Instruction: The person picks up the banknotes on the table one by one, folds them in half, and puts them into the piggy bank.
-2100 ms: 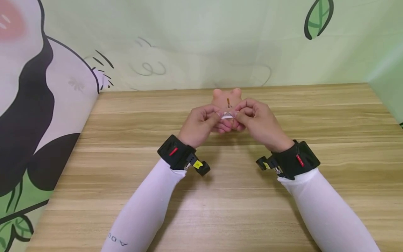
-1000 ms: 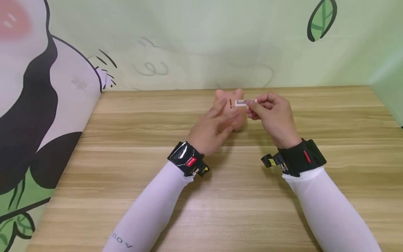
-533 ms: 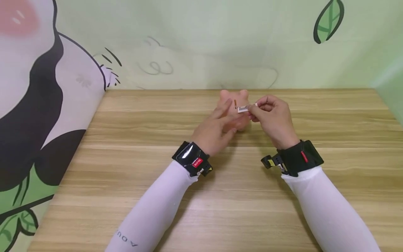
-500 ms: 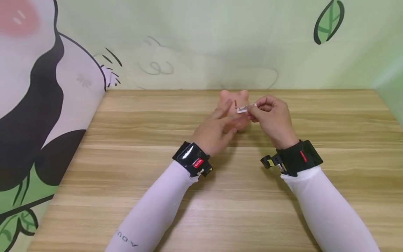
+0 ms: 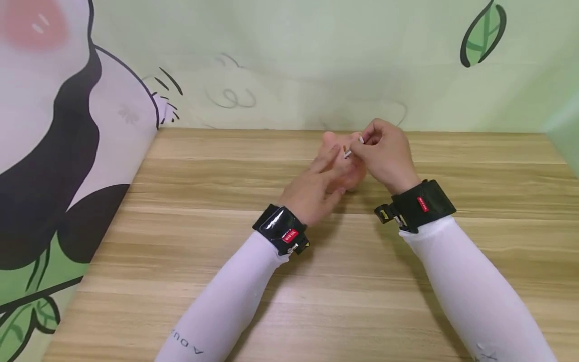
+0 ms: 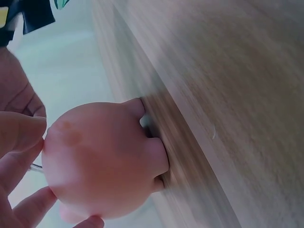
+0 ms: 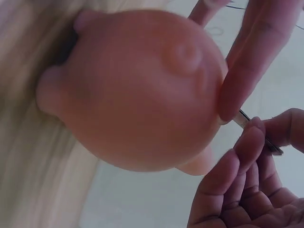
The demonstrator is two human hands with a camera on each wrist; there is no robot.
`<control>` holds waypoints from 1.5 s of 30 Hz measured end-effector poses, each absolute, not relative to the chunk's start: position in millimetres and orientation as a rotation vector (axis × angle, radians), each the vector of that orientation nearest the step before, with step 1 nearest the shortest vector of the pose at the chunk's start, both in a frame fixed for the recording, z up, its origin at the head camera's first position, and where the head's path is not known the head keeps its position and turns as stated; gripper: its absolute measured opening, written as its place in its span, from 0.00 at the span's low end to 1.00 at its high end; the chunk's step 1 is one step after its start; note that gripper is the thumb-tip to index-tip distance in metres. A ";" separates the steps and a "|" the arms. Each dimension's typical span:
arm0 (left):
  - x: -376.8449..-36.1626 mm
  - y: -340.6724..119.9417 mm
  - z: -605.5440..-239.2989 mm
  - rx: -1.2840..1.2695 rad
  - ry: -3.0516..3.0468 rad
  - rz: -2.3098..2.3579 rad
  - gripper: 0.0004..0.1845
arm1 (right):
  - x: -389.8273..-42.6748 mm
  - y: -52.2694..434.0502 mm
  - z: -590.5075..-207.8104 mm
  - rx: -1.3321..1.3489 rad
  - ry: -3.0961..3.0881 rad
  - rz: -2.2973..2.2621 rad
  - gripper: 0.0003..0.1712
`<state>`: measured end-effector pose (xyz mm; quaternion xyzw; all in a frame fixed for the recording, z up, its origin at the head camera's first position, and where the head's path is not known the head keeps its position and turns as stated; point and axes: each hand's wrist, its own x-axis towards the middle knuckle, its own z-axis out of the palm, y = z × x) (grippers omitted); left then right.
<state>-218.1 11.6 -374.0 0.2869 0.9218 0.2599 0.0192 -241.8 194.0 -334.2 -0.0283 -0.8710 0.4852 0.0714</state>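
Wooden surface (image 5: 181,226) carries a smooth, round pink piggy bank (image 5: 348,173) at upper centre. Left hand (image 5: 314,186) cups it with relaxed fingers. Right hand (image 5: 384,156) pinches a small folded note (image 5: 347,153), now lower, at its top.

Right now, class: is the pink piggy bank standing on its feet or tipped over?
Standing: the piggy bank has its stubby feet on the wooden table, steadied by the left hand.

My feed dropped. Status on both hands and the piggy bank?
Left hand steadies piggy bank on table. Right hand pinches folded note at its top. Nothing in the way.
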 end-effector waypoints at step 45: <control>-217.9 8.9 -372.4 0.922 2.839 0.725 0.30 | -233.3 190.8 -356.9 0.043 -2.670 1.318 0.11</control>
